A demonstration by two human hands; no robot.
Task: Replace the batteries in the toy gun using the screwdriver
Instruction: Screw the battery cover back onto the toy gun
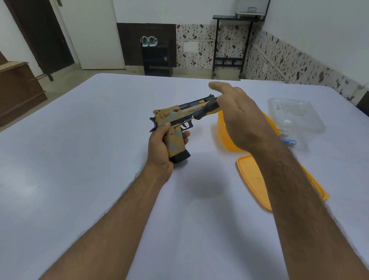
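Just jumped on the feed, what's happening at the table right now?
A person holds the toy gun by its grip in the left hand, raised above the white table. The right hand holds a screwdriver, tip against the gun near the trigger. To the right sit an orange container, its orange lid and a clear tub.

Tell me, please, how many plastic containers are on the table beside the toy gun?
2. The orange container sits behind the right hand, largely hidden by it; the clear container stands further right. An orange lid lies nearer. The arm may hide more.
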